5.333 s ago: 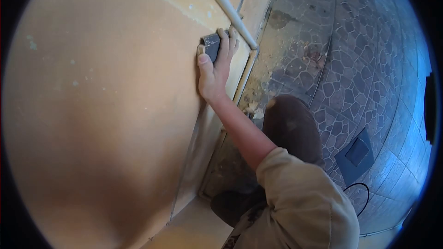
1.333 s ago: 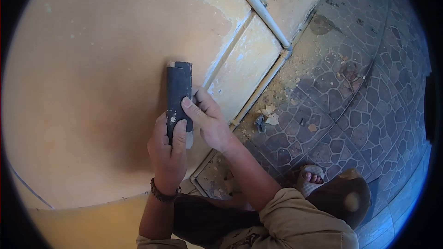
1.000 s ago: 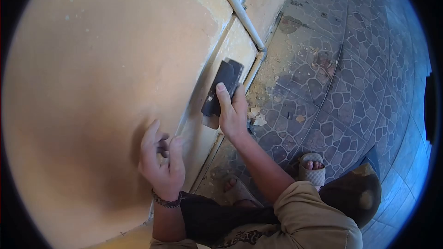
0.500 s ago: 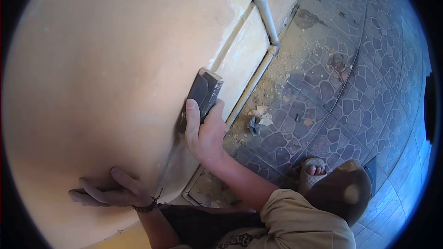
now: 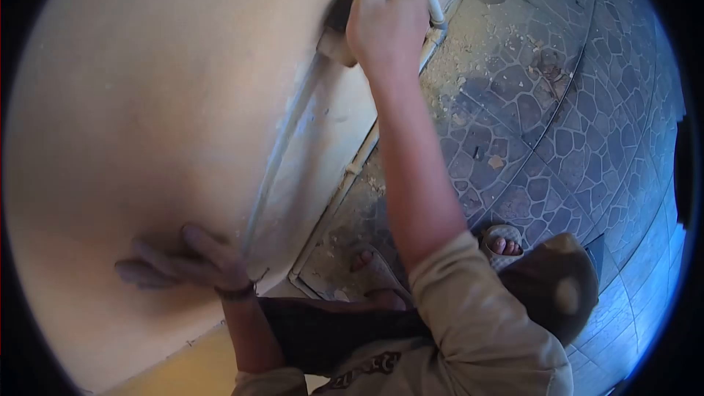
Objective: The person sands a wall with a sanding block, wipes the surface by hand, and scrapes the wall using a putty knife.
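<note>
My right hand [image 5: 387,29] is wrapped round a sanding block [image 5: 342,9], a pale block with a dark sheet around it. The block lies against the beige wall [image 5: 176,110], over a narrow ledge line [image 5: 282,143] that runs down the wall. Its far end is cut off by the top of the view. Lower left, my left hand [image 5: 187,260] rests against the wall with its fingers spread, holding nothing. A thin bracelet [image 5: 236,292] is on that wrist.
A pale pipe [image 5: 374,132] follows the wall's foot and meets an upright pipe [image 5: 433,0]. Dust and plaster crumbs [image 5: 477,66] lie on the stone-patterned floor [image 5: 543,147]. My sandalled feet and dark-clad knee [image 5: 546,286] are at the lower right.
My right hand has moved the sanding block up along the wall ledge, towards the top of the view, and the arm is straighter. The left hand stays against the wall.
</note>
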A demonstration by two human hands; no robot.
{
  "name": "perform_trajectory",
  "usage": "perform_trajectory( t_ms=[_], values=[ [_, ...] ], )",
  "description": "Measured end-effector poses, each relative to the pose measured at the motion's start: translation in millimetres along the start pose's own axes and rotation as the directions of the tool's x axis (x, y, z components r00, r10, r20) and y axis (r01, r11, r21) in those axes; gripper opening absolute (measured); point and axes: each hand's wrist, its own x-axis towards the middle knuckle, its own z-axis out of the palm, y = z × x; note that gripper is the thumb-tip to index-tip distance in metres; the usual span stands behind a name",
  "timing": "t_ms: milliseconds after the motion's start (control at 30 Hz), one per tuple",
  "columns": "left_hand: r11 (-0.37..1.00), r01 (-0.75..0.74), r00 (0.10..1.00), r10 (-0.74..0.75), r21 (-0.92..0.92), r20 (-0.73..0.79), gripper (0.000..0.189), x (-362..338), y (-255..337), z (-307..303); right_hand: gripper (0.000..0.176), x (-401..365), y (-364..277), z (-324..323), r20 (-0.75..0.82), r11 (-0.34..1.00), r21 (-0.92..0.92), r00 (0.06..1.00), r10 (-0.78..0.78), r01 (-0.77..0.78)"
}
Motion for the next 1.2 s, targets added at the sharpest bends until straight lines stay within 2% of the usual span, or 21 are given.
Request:
perform_trajectory(
  t_ms=[33,100,133,200,233,267,367,433,533,567,600,667,733,767,833,900,933,1033,1100,1133,1200],
  values=[
    [0.999,0.039,0.999,-0.039,0.003,0.027,0.065,-5,2,-1,0.06,-21,3,4,-0.018,1.0,-0.002,1.0,-0.004,0.004],
    [0.998,-0.053,0.998,0.053,0.016,0.021,0.064,-14,0,-1,0.059,-45,4,18,-0.09,0.996,0.014,0.992,-0.083,0.085],
    [0.995,-0.1,0.995,0.1,0.016,0.009,0.064,-12,5,8,0.059,-61,7,26,-0.154,0.955,-0.02,0.943,-0.294,0.295],
    [0.997,-0.007,0.998,0.012,-0.08,0.061,0.065,-10,11,8,0.061,-81,16,20,0.147,0.986,0.164,0.989,-0.033,0.009],
    [0.994,0.036,0.993,-0.024,-0.103,0.112,0.065,-13,10,-1,0.053,-57,7,14,0.084,0.997,0.072,0.996,-0.006,0.0],
    [0.995,0.032,0.99,-0.019,-0.094,0.141,0.064,-14,11,-5,0.045,-19,0,4,-0.004,0.995,-0.066,0.997,-0.073,0.073],
    [0.998,0.036,0.984,-0.025,-0.059,0.174,0.062,-13,18,-8,0.05,-55,18,17,-0.068,0.999,-0.025,0.996,-0.05,0.048],
    [0.999,0.044,0.992,-0.042,-0.018,0.121,0.062,-17,17,5,0.054,-60,15,29,-0.141,0.993,0.022,0.984,-0.111,0.115],
    [0.996,0.018,0.999,-0.014,-0.086,0.052,0.061,-12,21,9,0.061,-80,5,19,0.12,0.989,0.146,0.993,-0.017,0.0],
    [0.996,0.012,0.997,-0.006,-0.086,0.071,0.061,-14,17,6,0.055,-61,13,17,0.105,0.993,0.106,0.994,0.034,-0.045],
    [0.996,0.012,0.996,-0.005,-0.086,0.086,0.061,-12,17,6,0.048,-24,2,5,0.015,0.999,-0.022,0.999,-0.039,0.039],
    [0.997,0.018,0.994,-0.009,-0.078,0.109,0.061,-17,17,2,0.044,2,-25,-22,-0.012,0.998,0.067,1.0,-0.004,0.005],
    [0.997,0.014,0.993,-0.005,-0.072,0.119,0.061,-13,17,2,0.044,-52,8,17,-0.155,0.969,0.009,0.957,-0.244,0.248],
    [0.997,0.012,0.996,-0.006,-0.072,0.085,0.061,-10,18,7,0.043,-66,22,36,-0.229,0.922,-0.031,0.895,-0.383,0.387],
    [0.997,-0.003,0.998,0.007,-0.075,0.054,0.061,-11,20,9,0.043,-56,12,34,-0.222,0.91,-0.032,0.885,-0.41,0.414],
    [0.993,0.053,0.992,-0.041,-0.104,0.118,0.062,-12,19,1,0.043,-51,2,18,-0.018,0.987,0.063,0.989,-0.147,0.148],
    [0.989,0.082,0.987,-0.064,-0.12,0.149,0.063,-13,20,-2,0.042,-13,-9,6,-0.027,0.991,0.011,0.991,-0.132,0.133],
    [0.979,0.071,0.983,-0.036,-0.19,0.178,0.063,-18,16,-7,0.046,-57,9,21,-0.084,0.99,0.088,0.991,-0.102,0.11],
    [0.981,0.011,0.988,0.019,-0.193,0.154,0.063,-21,8,-8,0.049,-68,7,34,-0.147,0.971,0.162,0.978,-0.151,0.174],
    [0.979,-0.025,0.987,0.056,-0.202,0.151,0.063,-18,10,-6,0.051,-68,7,34,-0.107,0.97,0.155,0.98,-0.17,0.185],
    [0.962,0.045,0.984,0.003,-0.268,0.176,0.063,-15,16,-10,0.056,-86,16,33,0.011,0.981,0.13,0.989,-0.15,0.147]
  ],
)
